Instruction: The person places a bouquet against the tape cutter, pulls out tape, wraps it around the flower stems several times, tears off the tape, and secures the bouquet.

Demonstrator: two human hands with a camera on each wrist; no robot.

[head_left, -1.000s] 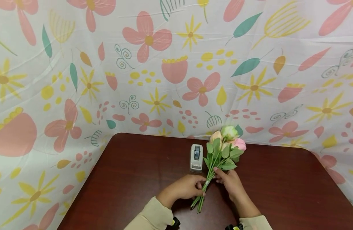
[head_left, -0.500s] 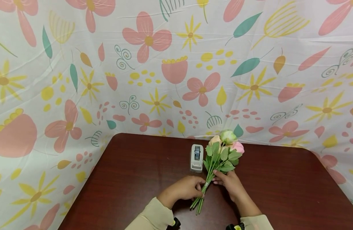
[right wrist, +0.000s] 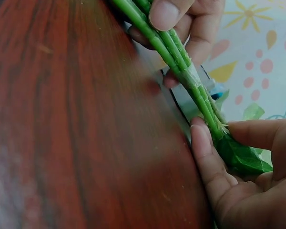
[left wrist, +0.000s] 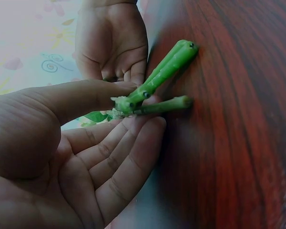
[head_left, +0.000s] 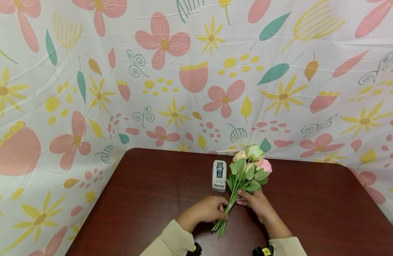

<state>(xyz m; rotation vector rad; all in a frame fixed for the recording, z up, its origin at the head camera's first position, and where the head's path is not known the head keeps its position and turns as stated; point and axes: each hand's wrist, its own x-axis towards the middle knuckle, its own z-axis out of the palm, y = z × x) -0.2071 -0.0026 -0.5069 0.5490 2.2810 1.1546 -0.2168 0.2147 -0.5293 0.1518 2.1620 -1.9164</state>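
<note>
A bouquet of artificial flowers (head_left: 250,173) slants over the table, its pink, peach and pale green blooms toward the back wall. My left hand (head_left: 205,209) pinches the lower part of the green stems (left wrist: 164,69) between thumb and fingers; the cut ends stick out past it. Higher up, just under the leaves (right wrist: 240,155), my right hand (head_left: 258,206) holds the stems between thumb and fingertips. Between the two hands, a band of clear tape (right wrist: 190,76) wraps the stems. A grey tape dispenser (head_left: 219,176) stands left of the blooms, apart from both hands.
The dark red-brown table (head_left: 151,192) has rounded far corners. Behind it and to its left hangs a white cloth (head_left: 190,42) printed with flowers and leaves, close to the blooms.
Between the first and second frames the blooms dip slightly toward me and the right hand shifts a little lower. Since then both hands and the bouquet have stayed almost still.
</note>
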